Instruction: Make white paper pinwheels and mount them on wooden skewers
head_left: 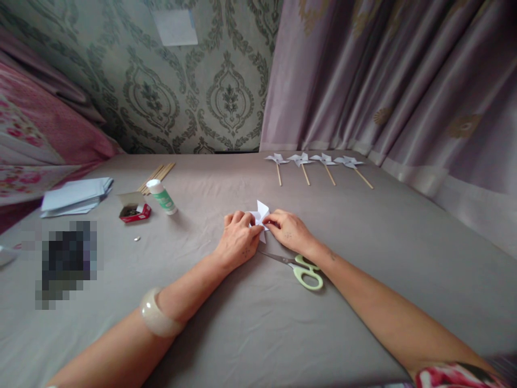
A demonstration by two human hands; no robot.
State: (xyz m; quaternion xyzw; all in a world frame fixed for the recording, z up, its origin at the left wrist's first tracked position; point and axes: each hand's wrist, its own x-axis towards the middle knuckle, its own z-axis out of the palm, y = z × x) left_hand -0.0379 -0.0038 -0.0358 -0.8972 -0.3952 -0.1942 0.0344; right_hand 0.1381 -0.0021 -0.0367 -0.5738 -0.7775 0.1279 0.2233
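Observation:
Between my two hands is a white paper pinwheel (pixel 262 208) with folded blades, one pointing up and away from me. My left hand (pixel 240 237) is closed on its left side, thumb and fingers near the centre. From the right, my right hand (pixel 289 229) pinches the paper close to the middle. Fingers cover much of the pinwheel's centre, so any pin there is hidden. Scissors (pixel 307 272) with pale green handles lie just below my right hand, their blades pointing left toward my left wrist.
Several finished pinwheels on sticks (pixel 323 160) lie at the back right. At left are a paper stack (pixel 76 196), wooden sticks (pixel 163 173), a glue stick (pixel 162 197), an open red box (pixel 134 212) of small metal pieces, a small shiny piece (pixel 137 238) and a blurred dark object (pixel 67 258).

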